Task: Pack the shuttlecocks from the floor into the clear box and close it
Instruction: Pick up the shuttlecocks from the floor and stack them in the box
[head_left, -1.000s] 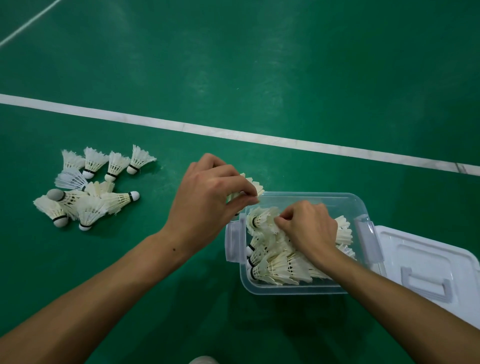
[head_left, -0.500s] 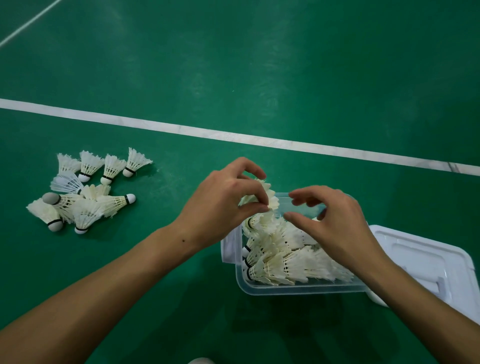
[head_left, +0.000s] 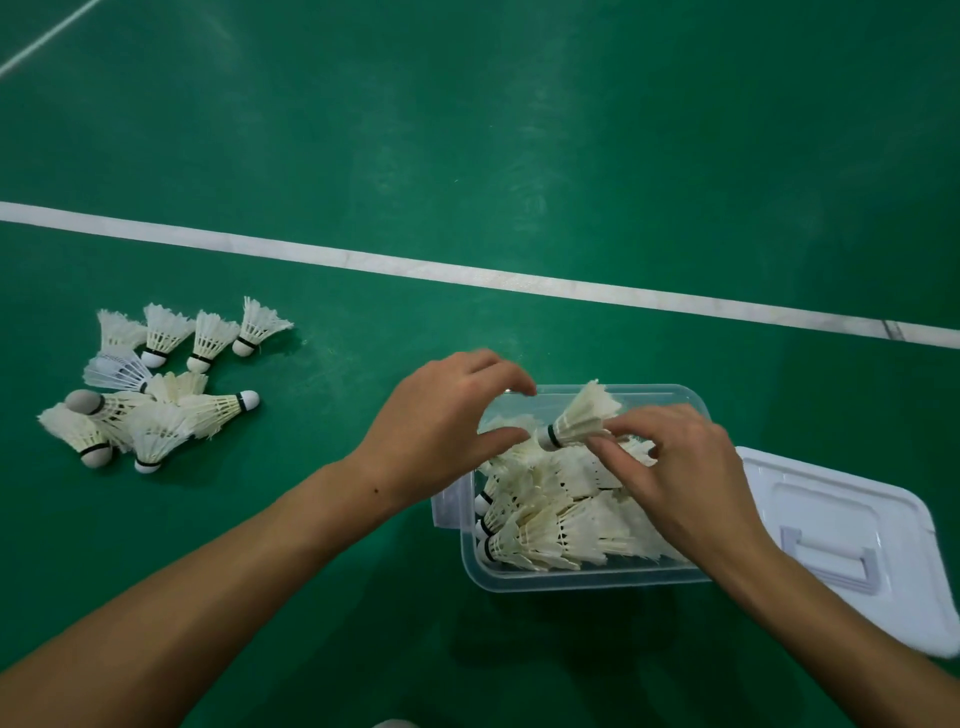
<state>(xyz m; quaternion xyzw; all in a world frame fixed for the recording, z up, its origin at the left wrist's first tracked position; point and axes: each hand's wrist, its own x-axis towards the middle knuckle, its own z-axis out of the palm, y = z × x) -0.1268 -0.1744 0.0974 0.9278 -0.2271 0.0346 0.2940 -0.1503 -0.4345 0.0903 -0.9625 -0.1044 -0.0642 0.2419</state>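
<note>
A clear box (head_left: 587, 579) sits on the green floor, holding several white shuttlecocks (head_left: 550, 530) lying with corks to the left. My right hand (head_left: 680, 467) pinches one shuttlecock (head_left: 582, 418) by its feathers above the box, cork pointing left. My left hand (head_left: 441, 421) hovers at the box's left far corner, fingers loosely curved and holding nothing. Several more shuttlecocks (head_left: 156, 384) lie in a loose pile on the floor to the left.
The box's white lid (head_left: 852, 551) lies flat on the floor just right of the box, partly under my right forearm. A white court line (head_left: 363, 260) crosses the floor behind the box.
The shuttlecock passed from my left hand to my right hand. My left hand has let go and drawn slightly left; my right hand has lifted out of the box and now pinches the shuttlecock.
</note>
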